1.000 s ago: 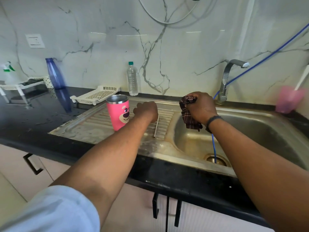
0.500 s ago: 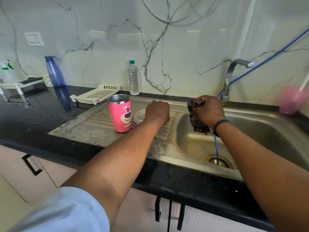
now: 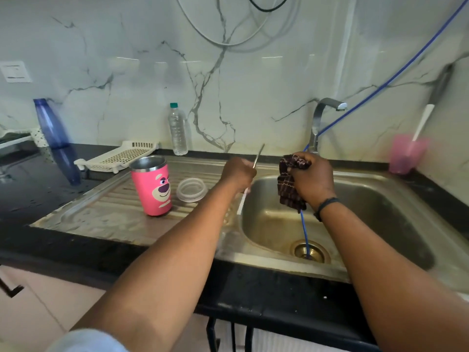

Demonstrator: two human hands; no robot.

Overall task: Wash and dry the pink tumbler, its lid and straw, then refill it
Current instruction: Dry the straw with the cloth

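The pink tumbler (image 3: 153,187) with a bear face stands upright and uncovered on the steel drainboard (image 3: 101,212). Its clear round lid (image 3: 191,189) lies flat just to the right of it. My left hand (image 3: 238,174) grips the thin metal straw (image 3: 258,156), lifted off the drainboard, with its upper end sticking up and tilted right. My right hand (image 3: 313,177) holds a dark checked cloth (image 3: 289,186) over the left part of the sink basin (image 3: 355,224), a short gap from the straw.
A blue hose (image 3: 303,227) runs down into the drain. The tap (image 3: 322,118) stands behind my right hand. A clear water bottle (image 3: 177,129), a white slotted tray (image 3: 121,156), a blue bottle (image 3: 50,123) and a pink cup (image 3: 406,153) line the black counter.
My left hand has picked the straw up from the drainboard and raised it toward the cloth. The lid, hidden behind that hand before, now shows beside the tumbler.
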